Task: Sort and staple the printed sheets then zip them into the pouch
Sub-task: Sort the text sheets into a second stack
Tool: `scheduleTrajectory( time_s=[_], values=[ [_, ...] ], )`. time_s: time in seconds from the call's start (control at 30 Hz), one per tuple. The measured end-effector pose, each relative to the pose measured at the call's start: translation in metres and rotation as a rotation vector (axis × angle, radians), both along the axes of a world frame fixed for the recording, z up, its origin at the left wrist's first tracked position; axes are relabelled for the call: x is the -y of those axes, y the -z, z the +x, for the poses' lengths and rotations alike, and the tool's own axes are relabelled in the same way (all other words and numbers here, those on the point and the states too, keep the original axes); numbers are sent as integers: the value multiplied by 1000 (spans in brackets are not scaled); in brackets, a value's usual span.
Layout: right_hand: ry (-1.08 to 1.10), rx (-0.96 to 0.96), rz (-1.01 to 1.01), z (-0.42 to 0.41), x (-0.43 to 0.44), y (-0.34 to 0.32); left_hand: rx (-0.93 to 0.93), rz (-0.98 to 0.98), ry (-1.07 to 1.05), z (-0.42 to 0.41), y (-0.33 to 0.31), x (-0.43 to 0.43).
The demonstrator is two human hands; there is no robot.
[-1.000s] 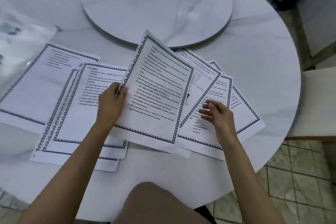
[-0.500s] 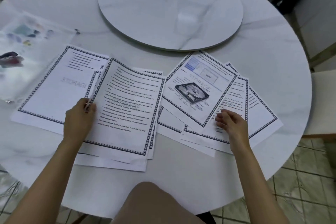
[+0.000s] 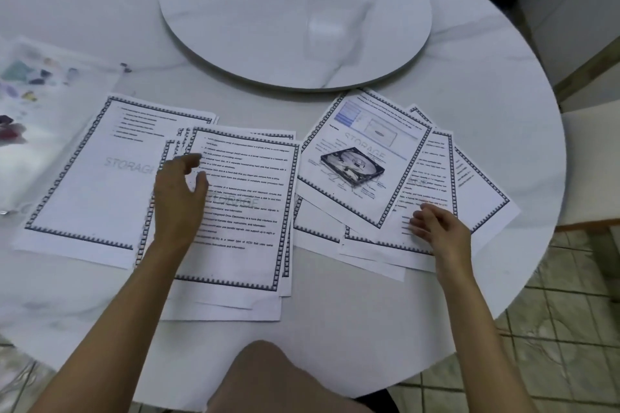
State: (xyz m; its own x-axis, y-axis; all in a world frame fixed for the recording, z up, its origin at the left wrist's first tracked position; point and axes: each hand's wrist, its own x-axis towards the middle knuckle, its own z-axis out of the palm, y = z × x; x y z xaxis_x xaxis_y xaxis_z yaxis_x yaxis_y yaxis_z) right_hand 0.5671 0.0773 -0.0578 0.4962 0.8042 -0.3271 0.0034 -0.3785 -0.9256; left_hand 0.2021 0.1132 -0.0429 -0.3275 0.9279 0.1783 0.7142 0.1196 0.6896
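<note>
Printed sheets with dark patterned borders lie spread on a round marble table [image 3: 335, 329]. A single sheet [image 3: 100, 178] lies at the left. A middle pile [image 3: 248, 211] carries a text page on top. My left hand [image 3: 179, 198] hovers over that pile's left edge, fingers relaxed, holding nothing. A fanned right pile has a hard-drive picture page [image 3: 362, 157] on top. My right hand [image 3: 436, 228] rests with curled fingers on the lower sheets [image 3: 432, 178] of that fan. A clear zip pouch [image 3: 30, 94] lies at the far left. No stapler is visible.
A round marble turntable [image 3: 295, 13] sits at the table's centre, behind the sheets. A pale chair seat [image 3: 593, 161] stands at the right, tiled floor [image 3: 553, 345] below it. My knee [image 3: 268, 379] shows under the near table edge.
My left hand carried the text page leftward, laid it on the middle pile and let go. This uncovered the hard-drive picture page. My right hand stayed on the right fan.
</note>
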Motion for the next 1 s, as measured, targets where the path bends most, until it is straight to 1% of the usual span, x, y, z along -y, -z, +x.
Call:
scheduleTrajectory(
  time_s=[0.1,0.2,0.27,0.37,0.47,0.53,0.57,0.67,0.8,0.9,1.0],
  values=[
    [-9,151,-22,9,4,0,43,43,133,31,-6,-27],
    [-31,319,-48,19,4,-3,48,13,263,65,-7,-57],
    [-42,379,-48,26,1,-5,28,-61,342,87,-4,-77],
    [-66,440,-44,37,-4,-7,-65,-244,418,117,4,-103],
    [-75,470,-51,51,-11,-7,-226,-405,425,141,9,-126],
    [-76,466,-57,60,-17,-4,-343,-472,404,155,11,-138],
    [-75,462,-62,63,-19,-3,-372,-499,377,161,11,-143],
    [-79,444,-71,72,-25,1,-393,-546,290,172,11,-152],
    [-97,417,-81,79,-28,7,-418,-552,252,176,13,-156],
    [-113,416,-86,84,-32,10,-381,-578,223,179,12,-159],
    [-115,406,-83,88,-35,11,-347,-540,247,181,10,-161]
  ],
)
